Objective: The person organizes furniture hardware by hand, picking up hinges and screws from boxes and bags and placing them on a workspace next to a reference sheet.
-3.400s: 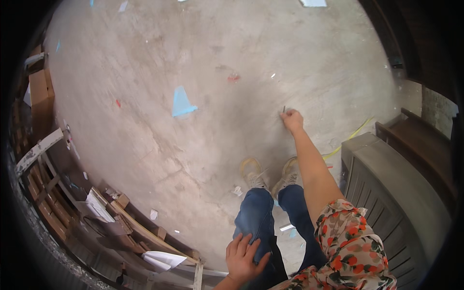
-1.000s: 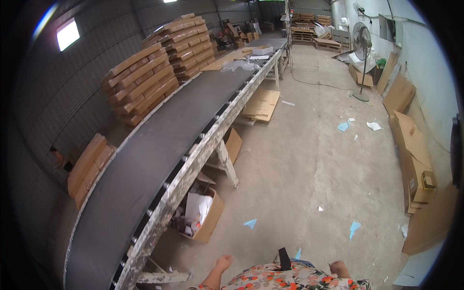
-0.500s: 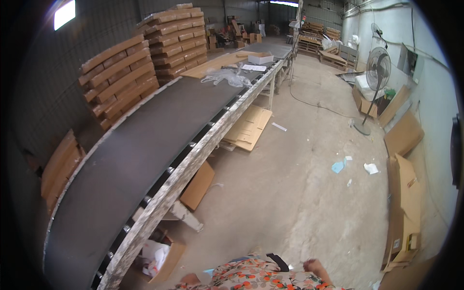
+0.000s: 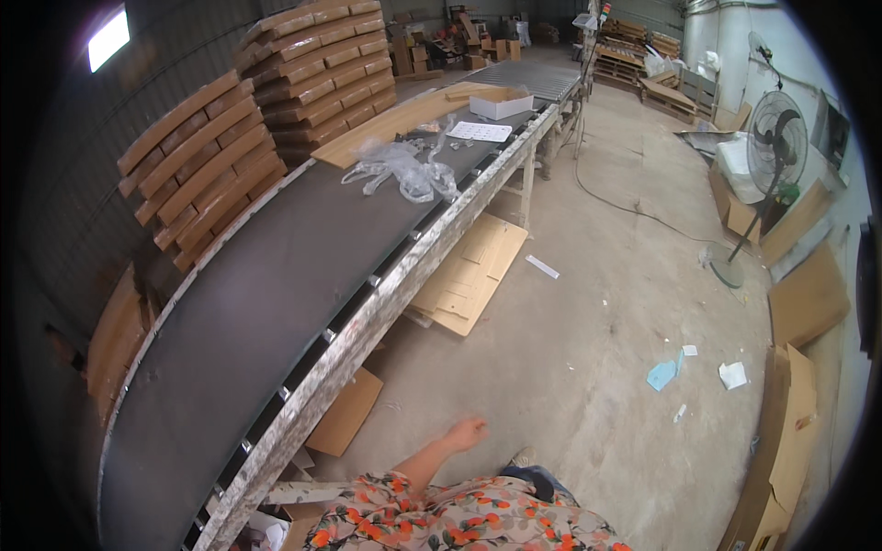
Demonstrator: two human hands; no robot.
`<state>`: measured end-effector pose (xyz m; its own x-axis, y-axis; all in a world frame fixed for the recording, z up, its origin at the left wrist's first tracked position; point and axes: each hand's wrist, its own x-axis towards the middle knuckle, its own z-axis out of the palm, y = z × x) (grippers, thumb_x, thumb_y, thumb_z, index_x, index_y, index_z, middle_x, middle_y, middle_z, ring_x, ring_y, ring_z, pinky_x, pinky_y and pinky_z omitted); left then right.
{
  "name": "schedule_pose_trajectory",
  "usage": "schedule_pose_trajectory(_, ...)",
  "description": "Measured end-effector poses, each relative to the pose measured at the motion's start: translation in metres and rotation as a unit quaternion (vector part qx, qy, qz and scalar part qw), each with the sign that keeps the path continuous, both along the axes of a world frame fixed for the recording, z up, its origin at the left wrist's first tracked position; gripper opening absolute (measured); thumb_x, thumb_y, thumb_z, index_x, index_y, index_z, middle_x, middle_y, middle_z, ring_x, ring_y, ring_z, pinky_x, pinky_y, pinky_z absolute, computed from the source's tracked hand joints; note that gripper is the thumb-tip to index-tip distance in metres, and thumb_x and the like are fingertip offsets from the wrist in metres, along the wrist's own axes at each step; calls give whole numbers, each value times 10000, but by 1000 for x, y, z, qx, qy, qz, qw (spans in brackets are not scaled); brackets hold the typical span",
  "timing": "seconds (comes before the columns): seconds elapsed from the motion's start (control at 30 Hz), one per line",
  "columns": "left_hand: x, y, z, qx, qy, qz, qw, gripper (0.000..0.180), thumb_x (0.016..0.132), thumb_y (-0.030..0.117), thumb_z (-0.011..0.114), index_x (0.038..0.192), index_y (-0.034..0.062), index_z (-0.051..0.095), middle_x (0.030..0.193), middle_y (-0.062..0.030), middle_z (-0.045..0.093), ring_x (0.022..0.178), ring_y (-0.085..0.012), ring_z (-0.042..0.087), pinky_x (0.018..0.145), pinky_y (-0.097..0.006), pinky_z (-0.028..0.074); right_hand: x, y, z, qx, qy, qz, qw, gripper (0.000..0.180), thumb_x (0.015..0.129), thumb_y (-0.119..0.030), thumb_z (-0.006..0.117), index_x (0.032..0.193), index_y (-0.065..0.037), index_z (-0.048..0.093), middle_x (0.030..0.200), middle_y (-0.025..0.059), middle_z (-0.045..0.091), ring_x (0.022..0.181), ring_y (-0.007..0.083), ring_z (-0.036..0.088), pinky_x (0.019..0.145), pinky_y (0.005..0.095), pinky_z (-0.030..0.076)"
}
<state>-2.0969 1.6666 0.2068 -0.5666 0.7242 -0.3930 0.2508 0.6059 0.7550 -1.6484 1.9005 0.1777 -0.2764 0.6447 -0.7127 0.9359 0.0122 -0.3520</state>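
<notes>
My left hand (image 4: 468,433) is stretched forward over the concrete floor, to the right of the conveyor. Its fingers are loosely curled and nothing shows in them. My right hand is out of view. Ahead on the dark conveyor belt (image 4: 248,266) lie crumpled clear plastic bags (image 4: 409,173), a printed white sheet (image 4: 480,132) and an open white box (image 4: 502,106). Long wooden boards (image 4: 354,138) rest beside them. My hand touches none of these.
Wrapped stacks of brown packages (image 4: 202,165) line the conveyor's left side. Light wooden panels (image 4: 469,275) lean under its frame (image 4: 367,321). A standing fan (image 4: 777,147) and flattened cardboard (image 4: 790,441) are along the right wall. A cable (image 4: 634,211) and paper scraps (image 4: 661,374) lie on the floor.
I have moved forward along the conveyor, so the bags and box appear nearer. My left arm has swung forward into view; my right hand has dropped out of view.
</notes>
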Motion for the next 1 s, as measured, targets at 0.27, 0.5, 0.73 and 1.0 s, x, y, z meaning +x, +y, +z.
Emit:
schedule_pose_trajectory(0.27,-101,23,-15,-137,46,94,985,356,788,372,593,994,94,674,953,-149,663,910,-320,628,821,-389,493,-292,304,37,-67,295,-121,946,109,785,8,568,867,-24,504,680,47,524,541,157,530,466,307,472)
schedule_pose_trajectory(0.5,-277,177,-27,-115,-10,183,976,368,814,360,616,1043,76,657,955,-130,677,913,-274,646,819,-363,498,-601,448,197,-116,591,-203,772,153,793,-11,630,900,-64,534,731,-20,458,654,109,483,606,270,460)
schedule_pose_trajectory(0.73,-499,480,35,116,-4,138,984,256,838,173,641,1040,17,623,930,-139,667,842,-222,651,755,-313,508,-762,569,296,-142,662,-145,721,215,787,51,644,936,-54,529,995,117,627,820,167,601,735,311,512)
schedule_pose_trajectory(1.0,-657,707,110,191,53,24,980,270,853,175,629,1073,19,618,973,-130,647,839,-203,629,754,-296,498,-941,748,278,-116,657,-75,741,234,769,77,651,916,-56,528,974,109,639,812,129,603,737,267,510)
